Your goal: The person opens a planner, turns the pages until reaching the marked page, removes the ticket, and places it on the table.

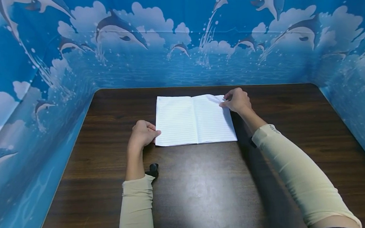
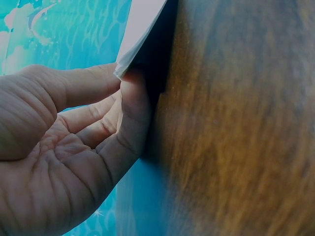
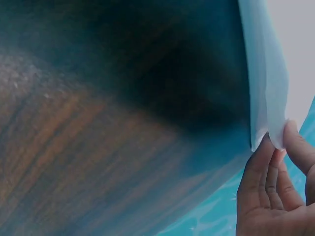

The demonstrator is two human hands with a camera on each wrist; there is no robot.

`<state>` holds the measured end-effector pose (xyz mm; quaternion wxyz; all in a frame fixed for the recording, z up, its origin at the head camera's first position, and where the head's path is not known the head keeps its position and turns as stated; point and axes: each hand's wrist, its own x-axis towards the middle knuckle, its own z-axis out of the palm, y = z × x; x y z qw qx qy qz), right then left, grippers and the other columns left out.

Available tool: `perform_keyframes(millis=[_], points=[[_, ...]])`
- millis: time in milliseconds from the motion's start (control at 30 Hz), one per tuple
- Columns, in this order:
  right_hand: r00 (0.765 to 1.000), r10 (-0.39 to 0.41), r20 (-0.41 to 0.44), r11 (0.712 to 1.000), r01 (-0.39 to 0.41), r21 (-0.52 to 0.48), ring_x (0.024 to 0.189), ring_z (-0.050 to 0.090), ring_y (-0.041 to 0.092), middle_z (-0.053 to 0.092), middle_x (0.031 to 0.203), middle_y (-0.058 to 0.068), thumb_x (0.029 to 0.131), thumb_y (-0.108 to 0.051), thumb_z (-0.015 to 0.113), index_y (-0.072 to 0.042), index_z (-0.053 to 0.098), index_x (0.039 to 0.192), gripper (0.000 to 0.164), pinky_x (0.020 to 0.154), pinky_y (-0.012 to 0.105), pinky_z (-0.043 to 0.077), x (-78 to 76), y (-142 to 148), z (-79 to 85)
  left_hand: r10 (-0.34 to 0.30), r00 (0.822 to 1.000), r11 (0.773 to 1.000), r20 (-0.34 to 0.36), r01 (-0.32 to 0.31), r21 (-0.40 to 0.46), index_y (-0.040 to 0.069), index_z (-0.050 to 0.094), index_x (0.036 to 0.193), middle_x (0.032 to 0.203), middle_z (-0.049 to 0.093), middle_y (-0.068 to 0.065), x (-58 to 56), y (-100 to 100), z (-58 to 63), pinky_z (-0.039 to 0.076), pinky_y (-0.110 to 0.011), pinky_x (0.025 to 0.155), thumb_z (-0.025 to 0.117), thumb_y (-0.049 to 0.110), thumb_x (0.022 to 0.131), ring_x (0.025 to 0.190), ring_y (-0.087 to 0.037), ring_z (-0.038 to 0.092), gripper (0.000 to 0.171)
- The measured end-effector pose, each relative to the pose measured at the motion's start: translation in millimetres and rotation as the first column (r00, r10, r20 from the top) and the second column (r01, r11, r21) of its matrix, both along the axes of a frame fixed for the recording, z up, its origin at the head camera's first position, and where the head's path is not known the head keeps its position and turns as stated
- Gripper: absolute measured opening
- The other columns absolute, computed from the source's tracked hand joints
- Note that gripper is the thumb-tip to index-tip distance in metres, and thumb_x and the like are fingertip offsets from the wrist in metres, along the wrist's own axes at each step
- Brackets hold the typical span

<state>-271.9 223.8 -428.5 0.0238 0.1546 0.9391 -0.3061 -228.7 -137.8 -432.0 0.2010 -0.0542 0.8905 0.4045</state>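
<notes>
An open notebook (image 1: 176, 121) with lined white pages lies at the far middle of the table. At its left edge, near the lower corner, my left hand (image 1: 142, 133) pinches the pages between thumb and forefinger. The left wrist view has the page corner (image 2: 129, 61) between the thumb and forefinger of that hand (image 2: 69, 132). My right hand (image 1: 239, 100) pinches the upper right corner of the right page. Seen from the right wrist, a page (image 3: 278, 98) lifts and curves away from the sheets below, its corner between the thumb and fingers of the right hand (image 3: 275, 191).
Dark wood-grain table (image 1: 200, 196) with rounded far corners. A blue curtain (image 1: 167, 66) printed with dolphins and clouds stands behind the table and along both sides. A black wrist device (image 1: 153, 169) sits at the left wrist.
</notes>
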Motion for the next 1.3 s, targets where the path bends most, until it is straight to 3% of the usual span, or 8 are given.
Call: perform_keyframes(millis=[200,400,500,733,833,1000,1133,1300], points=[[1.000,0.004,-0.006,0.997,-0.004,-0.071,0.099,0.067,0.031,0.071,0.122,0.023,0.097,-0.018,0.083,0.002,0.073,0.128,0.038,0.088,0.040,0.058,-1.8,2,10.5,-0.001,1.000,1.000,-0.005,0.001,-0.007,-0.004,0.069,0.121,0.078,0.070,-0.010,0.4,0,0.0,0.047,-0.036,0.077,0.072,0.015,0.104,0.078,-0.023,0.062,0.027],[0.998,-0.013,0.065,0.997,0.017,-0.076,0.121,0.068,0.040,0.065,0.144,0.028,0.098,-0.027,0.082,0.004,0.066,0.141,0.055,0.105,0.051,0.057,-2.5,5,25.8,-0.001,1.000,1.000,-0.002,0.001,-0.009,-0.003,0.069,0.120,0.079,0.069,-0.010,1.0,0,0.2,0.047,-0.036,0.077,0.072,0.016,0.104,0.079,-0.023,0.062,0.025],[0.995,-0.013,0.099,0.997,0.020,-0.068,0.123,0.069,0.040,0.066,0.142,0.028,0.098,-0.032,0.082,0.003,0.069,0.138,0.055,0.106,0.052,0.057,-3.4,6,32.4,-0.003,1.000,1.000,0.001,0.003,-0.008,-0.003,0.068,0.120,0.079,0.069,-0.010,1.1,0,0.4,0.047,-0.036,0.077,0.071,0.016,0.104,0.079,-0.024,0.062,0.025],[0.996,0.007,0.090,0.986,0.008,-0.166,0.106,0.072,0.037,0.073,0.116,0.022,0.100,-0.033,0.079,0.001,0.075,0.112,0.036,0.100,0.048,0.059,-4.9,7,44.4,-0.004,1.000,1.000,0.003,0.004,-0.006,-0.004,0.068,0.121,0.079,0.069,-0.010,0.5,-1,0.3,0.047,-0.036,0.078,0.071,0.016,0.104,0.080,-0.024,0.061,0.026],[0.998,0.029,0.057,0.983,-0.018,-0.181,0.094,0.076,0.034,0.075,0.100,0.017,0.100,-0.030,0.079,0.000,0.076,0.104,0.030,0.089,0.044,0.063,-4.8,6,49.3,-0.003,1.000,1.000,0.004,0.003,-0.004,-0.004,0.068,0.121,0.078,0.069,-0.010,0.5,-1,0.3,0.047,-0.036,0.078,0.072,0.015,0.104,0.079,-0.024,0.062,0.026],[0.998,0.062,0.029,0.982,-0.056,-0.181,0.071,0.075,0.020,0.076,0.086,0.014,0.102,-0.026,0.077,0.001,0.077,0.100,0.027,0.064,0.028,0.059,-5.7,1,58.4,0.002,1.000,1.000,0.004,-0.002,-0.004,-0.004,0.068,0.121,0.080,0.070,-0.011,0.5,-2,0.2,0.047,-0.036,0.077,0.072,0.015,0.104,0.079,-0.024,0.062,0.025],[0.997,0.070,0.031,0.985,-0.064,-0.162,0.062,0.070,0.012,0.077,0.083,0.015,0.103,-0.027,0.076,0.001,0.077,0.100,0.028,0.063,0.028,0.055,-6.5,-5,67.1,0.012,1.000,1.000,-0.001,-0.012,-0.007,-0.004,0.069,0.118,0.082,0.069,-0.012,0.6,0,0.5,0.048,-0.036,0.076,0.072,0.014,0.104,0.078,-0.024,0.062,0.023],[0.997,0.076,0.034,0.984,-0.069,-0.161,0.062,0.071,0.014,0.074,0.074,0.009,0.104,-0.028,0.074,0.000,0.077,0.099,0.028,0.063,0.027,0.055,-8.2,-16,78.0,0.024,1.000,1.000,0.003,-0.024,-0.012,-0.003,0.069,0.118,0.084,0.069,-0.014,0.3,2,2.0,0.049,-0.036,0.077,0.073,0.014,0.103,0.080,-0.025,0.063,0.022]])
